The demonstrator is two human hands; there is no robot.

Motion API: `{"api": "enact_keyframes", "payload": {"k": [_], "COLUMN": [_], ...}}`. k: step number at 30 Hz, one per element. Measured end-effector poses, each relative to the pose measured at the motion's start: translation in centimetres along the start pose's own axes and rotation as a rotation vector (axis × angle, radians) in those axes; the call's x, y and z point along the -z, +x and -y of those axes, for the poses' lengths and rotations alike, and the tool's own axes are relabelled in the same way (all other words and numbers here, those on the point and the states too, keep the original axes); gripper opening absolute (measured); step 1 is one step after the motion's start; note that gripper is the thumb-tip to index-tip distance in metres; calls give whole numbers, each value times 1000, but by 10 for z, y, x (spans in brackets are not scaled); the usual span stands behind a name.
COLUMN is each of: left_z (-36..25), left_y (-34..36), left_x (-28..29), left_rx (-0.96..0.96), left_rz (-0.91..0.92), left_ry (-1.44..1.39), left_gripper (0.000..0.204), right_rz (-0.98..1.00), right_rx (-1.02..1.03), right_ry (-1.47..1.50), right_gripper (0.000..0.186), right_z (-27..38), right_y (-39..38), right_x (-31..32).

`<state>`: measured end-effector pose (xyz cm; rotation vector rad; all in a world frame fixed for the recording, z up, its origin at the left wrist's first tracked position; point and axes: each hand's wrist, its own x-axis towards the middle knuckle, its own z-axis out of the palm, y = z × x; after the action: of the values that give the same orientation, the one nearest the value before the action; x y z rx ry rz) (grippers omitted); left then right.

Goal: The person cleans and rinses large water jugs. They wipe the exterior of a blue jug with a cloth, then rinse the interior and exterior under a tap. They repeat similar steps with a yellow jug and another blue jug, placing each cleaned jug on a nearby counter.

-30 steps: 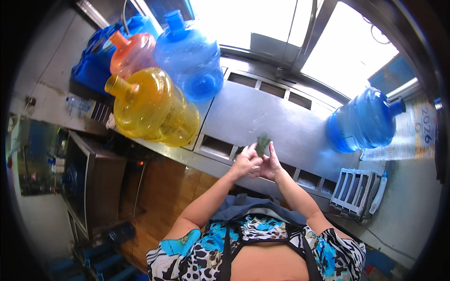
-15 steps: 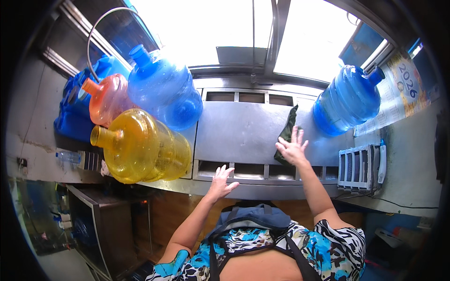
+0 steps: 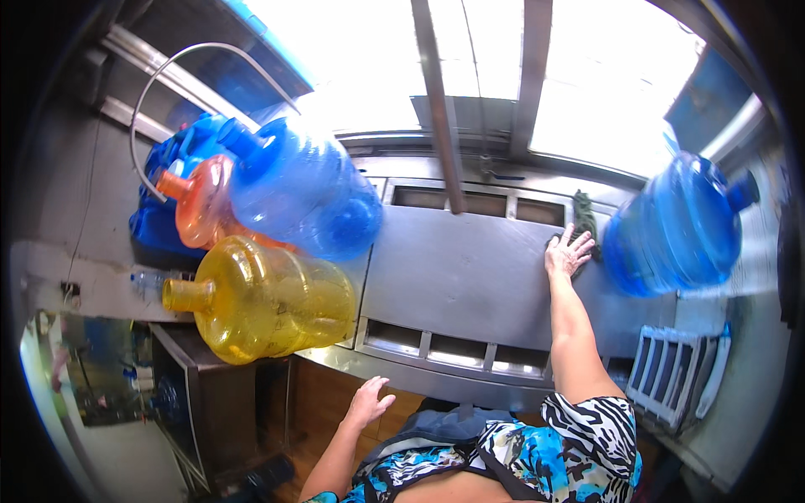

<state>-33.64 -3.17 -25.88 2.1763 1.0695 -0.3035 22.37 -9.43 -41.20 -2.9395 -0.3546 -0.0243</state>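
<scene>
My right hand (image 3: 568,249) lies with spread fingers on a dark green cloth (image 3: 584,210) at the right part of the steel counter panel (image 3: 444,277), beside an upright blue water jug (image 3: 671,235). My left hand (image 3: 367,401) hangs empty near the counter's front edge, its fingers loosely apart. At the left, a yellow jug (image 3: 272,302) lies on its side, nearest to that hand. Behind it are an orange jug (image 3: 210,201), a larger blue jug (image 3: 306,197) and a dark blue container (image 3: 155,235).
Window frames (image 3: 526,75) run along the back, with a curved metal tube (image 3: 225,48) at the upper left. Slotted openings (image 3: 394,339) line the panel. A slatted plastic rack (image 3: 667,373) stands at the right, a steel cabinet (image 3: 210,398) below the counter at the left.
The cloth, earlier between both hands at the front, was spread out and is now farther back beside the right jug under my right hand. My left hand has moved away toward me, off the counter.
</scene>
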Motion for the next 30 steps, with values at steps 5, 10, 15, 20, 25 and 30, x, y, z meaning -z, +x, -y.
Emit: {"api": "enact_keyframes", "payload": {"k": [5, 10, 15, 20, 25, 30], "left_z": [-21, -51, -44, -12, 22, 37], "left_y": [4, 45, 57, 46, 40, 36], "left_x": [-7, -11, -5, -10, -18, -19], "left_rx": [92, -65, -93, 28, 86, 191], "left_rz": [-45, -142, -187, -138, -139, -156], "left_ry": [-105, -67, -169, -156, -189, -266], "left_gripper": [49, 48, 48, 46, 46, 45], "right_rz": [-62, 457, 108, -297, 203, 3], "right_rx": [332, 1225, 1089, 933, 510, 870], "right_ry": [-73, 464, 1032, 1046, 58, 329], "right_gripper": [69, 54, 16, 25, 54, 49], "right_z": [115, 179, 260, 299, 318, 408], "right_y": [-98, -230, -153, -8, 27, 27], "right_x": [-21, -20, -8, 19, -39, -96]}}
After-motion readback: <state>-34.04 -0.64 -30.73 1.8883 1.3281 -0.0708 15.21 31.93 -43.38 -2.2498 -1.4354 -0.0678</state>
